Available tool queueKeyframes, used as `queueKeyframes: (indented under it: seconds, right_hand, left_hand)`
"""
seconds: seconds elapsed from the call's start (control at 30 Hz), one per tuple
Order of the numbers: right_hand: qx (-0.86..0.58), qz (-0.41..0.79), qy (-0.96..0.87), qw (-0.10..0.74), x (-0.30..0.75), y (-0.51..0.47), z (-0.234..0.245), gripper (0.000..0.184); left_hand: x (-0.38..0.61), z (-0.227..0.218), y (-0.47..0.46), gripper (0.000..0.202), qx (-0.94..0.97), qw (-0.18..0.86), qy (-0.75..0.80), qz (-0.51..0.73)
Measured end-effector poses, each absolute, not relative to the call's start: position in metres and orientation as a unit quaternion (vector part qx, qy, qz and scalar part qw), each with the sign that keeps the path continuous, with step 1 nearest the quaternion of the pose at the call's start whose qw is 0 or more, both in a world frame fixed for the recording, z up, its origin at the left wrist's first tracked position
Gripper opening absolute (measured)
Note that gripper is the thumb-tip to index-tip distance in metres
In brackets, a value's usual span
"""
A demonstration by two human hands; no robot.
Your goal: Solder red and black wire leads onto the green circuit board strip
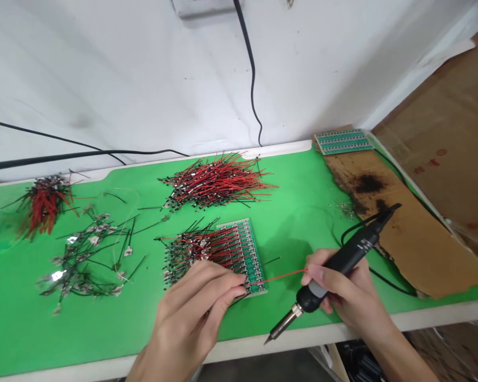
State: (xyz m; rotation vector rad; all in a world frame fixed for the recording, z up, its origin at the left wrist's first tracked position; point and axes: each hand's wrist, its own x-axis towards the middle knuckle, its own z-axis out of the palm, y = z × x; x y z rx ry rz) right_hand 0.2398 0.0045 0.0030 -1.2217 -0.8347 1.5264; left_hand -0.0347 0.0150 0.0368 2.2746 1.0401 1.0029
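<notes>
Our left hand (197, 313) and right hand (348, 289) pinch red wire (284, 276), the latter also gripping a soldering iron (348, 253); bare green mat (292, 199) borders the circuit board's (255, 260) right edge.

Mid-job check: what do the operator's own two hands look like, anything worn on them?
Both are bare: the left hand and the right hand wear no glove. No ring, watch or bracelet shows, and no sleeve at either wrist.

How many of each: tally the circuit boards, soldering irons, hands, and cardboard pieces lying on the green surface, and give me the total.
Circuit boards: 2
Soldering irons: 1
Hands: 2
Cardboard pieces: 1
Total: 6
</notes>
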Motion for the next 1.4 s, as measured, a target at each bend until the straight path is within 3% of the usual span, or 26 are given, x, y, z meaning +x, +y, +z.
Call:
queueKeyframes:
  seconds: [0.43,0.53,0.7,0.8,1.07,1.23,1.4]
  right_hand:
    - [-0.502,0.652,-0.352,0.446,0.237,0.007,0.007,0.045]
    - [-0.51,0.658,-0.33,0.444,0.235,0.01,0.009,0.046]
    - [-0.532,0.654,-0.31,0.439,0.245,0.006,0.003,0.05]
    - [-0.549,0.645,-0.302,0.438,0.256,0.0,0.001,0.05]
    - [-0.592,0.578,-0.285,0.483,0.272,-0.015,0.0,0.045]
    - [-0.554,0.561,-0.311,0.531,0.278,-0.014,-0.004,0.035]
    - [-0.576,0.529,-0.303,0.545,0.262,-0.013,0.008,0.037]
  left_hand:
    - [-0.037,0.045,0.014,0.027,0.816,0.201,0.407,0.359]
    - [-0.043,0.042,0.02,0.029,0.825,0.142,0.423,0.347]
    - [-0.077,0.032,0.03,0.034,0.844,-0.043,0.457,0.277]
    - [-0.097,0.026,0.032,0.036,0.849,-0.079,0.466,0.237]
    - [-0.072,0.045,0.034,0.034,0.858,-0.027,0.447,0.249]
    - [-0.053,0.045,0.045,0.024,0.902,0.031,0.391,0.183]
    - [-0.052,0.041,0.054,0.018,0.915,0.027,0.369,0.161]
